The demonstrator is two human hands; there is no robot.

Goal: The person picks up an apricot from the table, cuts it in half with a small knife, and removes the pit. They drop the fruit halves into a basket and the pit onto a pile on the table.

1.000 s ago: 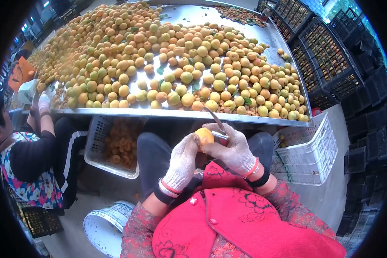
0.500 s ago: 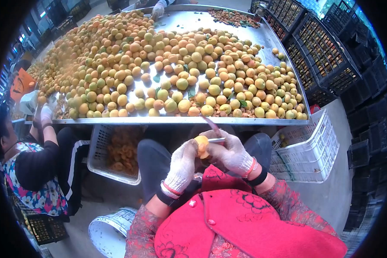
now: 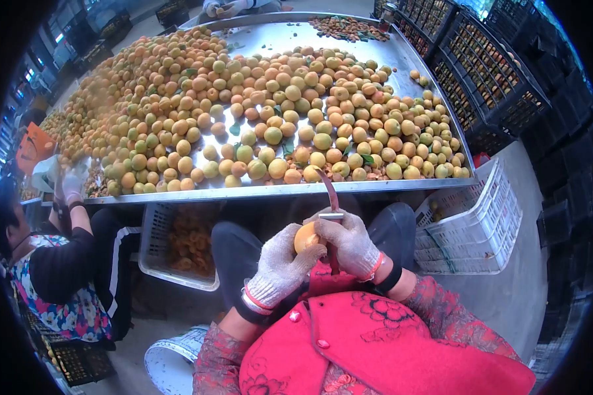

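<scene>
Both hands gloved. Left hand (image 3: 280, 260) closed round one fruit (image 3: 306, 238), held up over the lap; right hand (image 3: 354, 245) wrapped on a curved tool (image 3: 330, 191), its metal band crosswise, fingers seemingly against the fruit's side. Reads as work on a single fruit, mid-handling; whether its skin is cut, cannot tell. As I judge it, any stroke from here calls for a firm left grip, fruit turned to the metal, left fingertips clear.

Outward: desk (image 3: 277, 191) just beyond, bearing a broad fruit heap (image 3: 178, 128). Crate (image 3: 178, 279) of orange pieces to the left, white crate (image 3: 468, 247) to the right, white bucket (image 3: 168, 368) near left. Co-worker (image 3: 59, 283) at far left.
</scene>
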